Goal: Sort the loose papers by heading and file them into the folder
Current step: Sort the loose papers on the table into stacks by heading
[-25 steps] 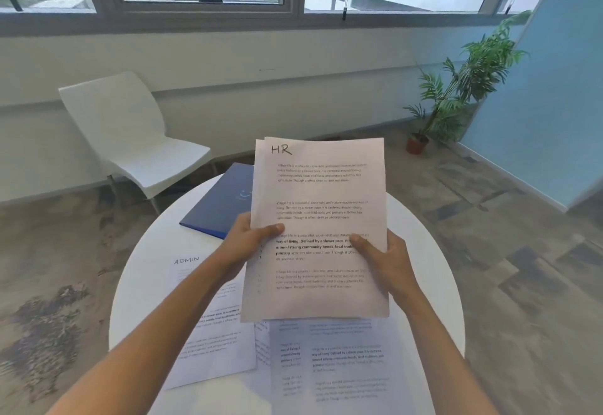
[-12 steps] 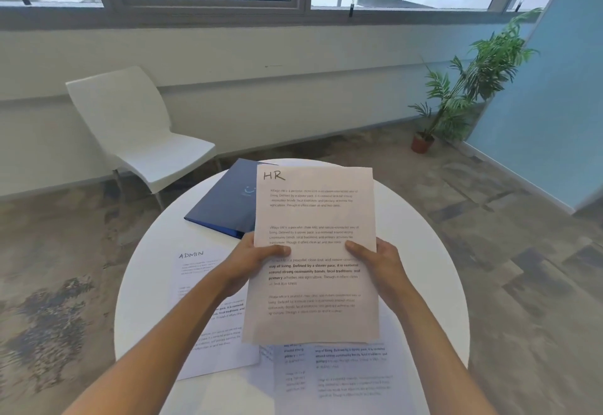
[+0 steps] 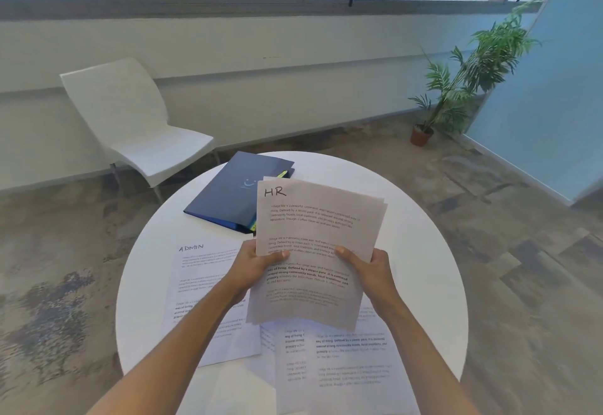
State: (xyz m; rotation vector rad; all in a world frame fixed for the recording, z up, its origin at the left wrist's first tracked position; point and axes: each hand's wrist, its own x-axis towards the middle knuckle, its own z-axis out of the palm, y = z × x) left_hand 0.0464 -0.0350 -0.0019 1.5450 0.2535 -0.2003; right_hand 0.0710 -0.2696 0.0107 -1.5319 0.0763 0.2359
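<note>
- A white chair [image 3: 130, 134] stands on the floor at far left, beyond the round white table [image 3: 424, 251].
- An "ADMIN" sheet [image 3: 202, 277] lies flat on the table's left part, its long axis running from the near edge away, heading at the far end.
- The blue folder [image 3: 228, 196] lies shut at the table's far side, angled with its long axis running far-right to near-left, yellow tabs peeking from its edges.
- The left hand [image 3: 253, 264] pinches the left edge of the HR papers [image 3: 313, 251], thumb on top.
- The HR papers form a thin fanned stack of white printed sheets held above the table, the handwritten heading at the far end, the top tipped slightly right; half a second ago the stack stood squarer, with its edges aligned.
- The right hand [image 3: 368, 267] grips the stack's right edge, thumb on the front.
- More printed sheets [image 3: 342, 359] lie flat under the stack.
- A potted plant [image 3: 456, 81] stands far right.
</note>
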